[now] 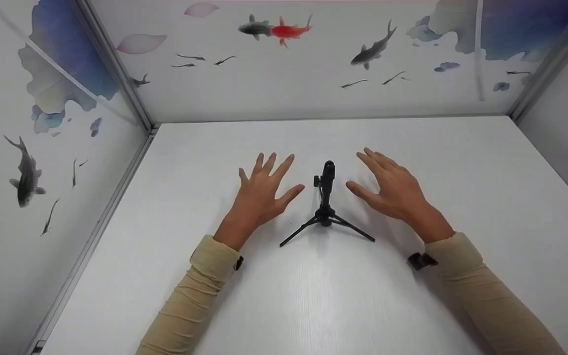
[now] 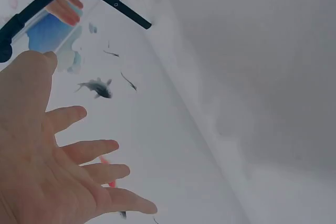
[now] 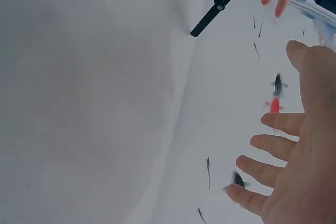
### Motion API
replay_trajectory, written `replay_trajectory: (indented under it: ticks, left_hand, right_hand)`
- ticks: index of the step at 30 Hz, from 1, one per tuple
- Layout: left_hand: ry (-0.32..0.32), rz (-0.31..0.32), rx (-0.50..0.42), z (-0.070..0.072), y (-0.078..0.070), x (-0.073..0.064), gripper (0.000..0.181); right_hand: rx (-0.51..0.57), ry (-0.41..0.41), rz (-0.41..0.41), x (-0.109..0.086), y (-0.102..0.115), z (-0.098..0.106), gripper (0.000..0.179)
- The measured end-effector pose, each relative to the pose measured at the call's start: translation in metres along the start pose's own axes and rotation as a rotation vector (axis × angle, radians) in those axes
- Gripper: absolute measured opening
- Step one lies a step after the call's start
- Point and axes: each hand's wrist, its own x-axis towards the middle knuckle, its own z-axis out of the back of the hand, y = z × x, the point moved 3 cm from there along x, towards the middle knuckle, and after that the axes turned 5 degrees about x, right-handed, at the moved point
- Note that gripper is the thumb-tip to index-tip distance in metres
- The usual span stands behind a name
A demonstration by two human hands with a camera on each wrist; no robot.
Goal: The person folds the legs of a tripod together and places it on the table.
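A small black tripod (image 1: pixel 327 197) stands upright on the white table, its legs spread and a knob on the left of its upper part. To its left is my left hand (image 1: pixel 259 197), fingers spread and straight, thumb pointing toward the tripod but apart from it. My right hand (image 1: pixel 392 190) is on the other side, fingers extended, thumb also toward the tripod with a gap between. Both palms hold nothing. In the left wrist view the tripod's leg (image 2: pixel 121 6) shows beyond the left thumb; the right wrist view shows another leg (image 3: pixel 207 20) above the right hand (image 3: pixel 304 166).
The white table (image 1: pixel 323 305) is enclosed by a back wall (image 1: pixel 303 93) and side walls printed with fish and flowers. A metal frame edge (image 1: pixel 111 207) runs along the left side. Black straps (image 1: pixel 421 261) show at the tan sleeve cuffs.
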Motion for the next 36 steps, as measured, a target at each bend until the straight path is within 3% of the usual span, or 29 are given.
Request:
replay_trajectory:
  ticks: [11,21,36]
  left_hand:
    - [-0.040,-0.090,-0.133,0.002,-0.009,-0.003,0.064]
    - [-0.077,-0.176,-0.170,0.000,-0.013,-0.003,0.049]
    - [0.028,-0.216,-0.126,-0.002,-0.030,-0.006,0.030]
  right_hand:
    - [0.059,-0.130,0.048,-0.002,0.013,0.005,0.070]
    - [0.093,-0.203,0.125,-0.004,0.020,0.007,0.062]
    - [0.178,-0.219,0.213,-0.007,0.032,0.005,0.058]
